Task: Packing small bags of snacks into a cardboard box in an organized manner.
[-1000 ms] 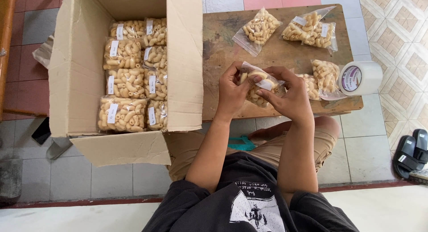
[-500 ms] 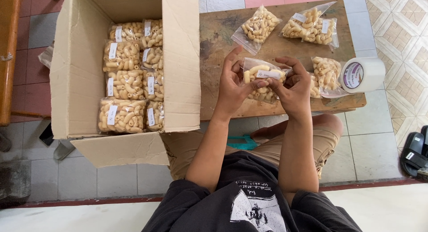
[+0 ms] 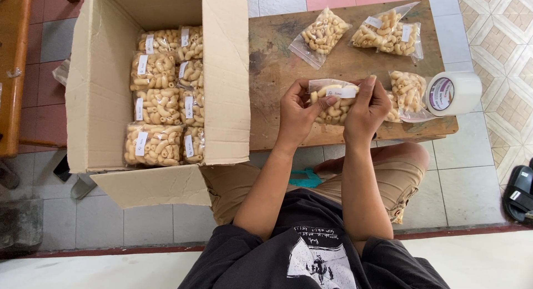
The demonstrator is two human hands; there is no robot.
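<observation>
Overhead: both hands, left hand (image 3: pixel 297 112) and right hand (image 3: pixel 367 108), grasping snack bag (image 3: pixel 335 102) above worn wooden table (image 3: pixel 277 72); tiled floor (image 3: pixel 472 172).

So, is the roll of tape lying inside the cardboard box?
No, the roll of tape sits at the right edge of the wooden table, while the cardboard box holds only snack bags.

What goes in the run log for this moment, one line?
left hand: holds clear labelled bag of pale macaroni snacks | right hand: holds same bag | open brown cardboard box: part-filled
</observation>
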